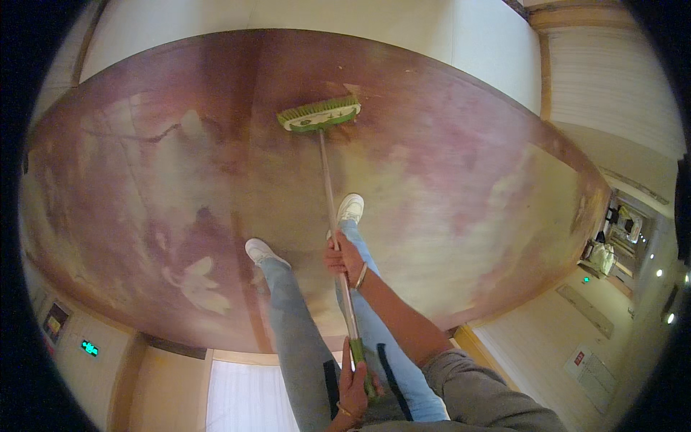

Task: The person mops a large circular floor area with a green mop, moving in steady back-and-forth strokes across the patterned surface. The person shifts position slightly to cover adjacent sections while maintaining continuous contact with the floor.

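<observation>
Left hand [354, 381] has its fingers wrapped round the green grip at the top of the broom handle [335, 237]; right hand [344, 255] is clamped midway down it. The green broom head [319, 115] rests flat on the polished floor [468, 216], well ahead of the white shoes [350, 209]. Best kept flat, with short, even strokes.

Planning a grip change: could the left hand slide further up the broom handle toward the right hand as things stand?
Probably yes. The left hand grips the green end of the broom handle, and the stretch up to the right hand looks bare.
</observation>
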The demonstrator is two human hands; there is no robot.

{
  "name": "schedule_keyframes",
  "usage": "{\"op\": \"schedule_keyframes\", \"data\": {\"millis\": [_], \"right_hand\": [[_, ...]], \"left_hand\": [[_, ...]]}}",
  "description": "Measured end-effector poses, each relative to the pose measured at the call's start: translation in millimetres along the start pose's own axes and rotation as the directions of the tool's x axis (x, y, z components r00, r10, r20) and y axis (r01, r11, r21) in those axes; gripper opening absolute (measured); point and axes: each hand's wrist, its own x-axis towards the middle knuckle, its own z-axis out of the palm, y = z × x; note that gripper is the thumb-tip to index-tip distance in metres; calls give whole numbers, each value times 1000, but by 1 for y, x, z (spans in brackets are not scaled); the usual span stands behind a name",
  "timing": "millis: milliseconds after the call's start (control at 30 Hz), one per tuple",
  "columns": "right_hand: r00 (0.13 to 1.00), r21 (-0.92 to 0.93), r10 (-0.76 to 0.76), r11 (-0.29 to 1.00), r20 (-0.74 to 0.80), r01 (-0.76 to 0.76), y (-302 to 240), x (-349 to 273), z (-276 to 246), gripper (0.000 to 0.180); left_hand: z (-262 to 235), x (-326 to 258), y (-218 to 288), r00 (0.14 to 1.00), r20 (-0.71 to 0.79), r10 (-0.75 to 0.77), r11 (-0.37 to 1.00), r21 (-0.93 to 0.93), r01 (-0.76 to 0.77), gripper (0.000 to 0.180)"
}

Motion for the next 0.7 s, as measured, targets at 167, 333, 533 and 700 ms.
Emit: {"op": "schedule_keyframes", "data": {"millis": [167,333,533,700], "right_hand": [[971,81,219,971,99,-227,62,17,25,38],[933,76,239,961,267,-268,100,70,26,37],[985,69,146,986,97,-153,14,38,-29,34],[990,-59,4,998,-141,-13,3,-1,-7,39]], "left_hand": [[-38,-13,-60,945,-293,-144,980,92,178,16],[9,-16,28,973,-214,90,996,40,-83,60],[20,21,-7,992,-15,122,986,114,-119,60],[3,2,-14,996,53,74,997,-17,-73,58]]}}
